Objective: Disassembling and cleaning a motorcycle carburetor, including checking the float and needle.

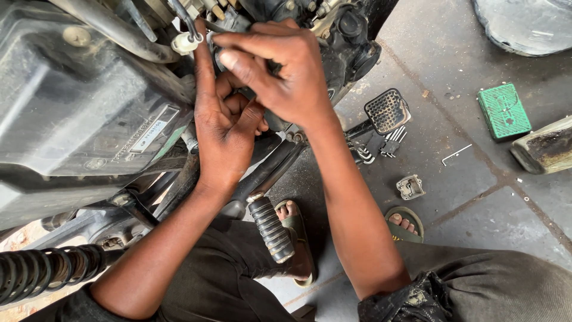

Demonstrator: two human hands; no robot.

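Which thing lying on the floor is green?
The flat square block at the right, with a bumpy top. The L-shaped key and small metal part nearby are grey.

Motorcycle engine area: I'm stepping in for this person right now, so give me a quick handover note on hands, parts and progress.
Left hand: raised against the motorcycle, index finger up at a small white connector on a cable.
Right hand: fingers curled at the same spot by the engine; what it pinches is hidden.
On the floor: hex keys, a bent key, a small metal part, a green box.
Done or left: cannot tell; hands are mid-work at the connector.
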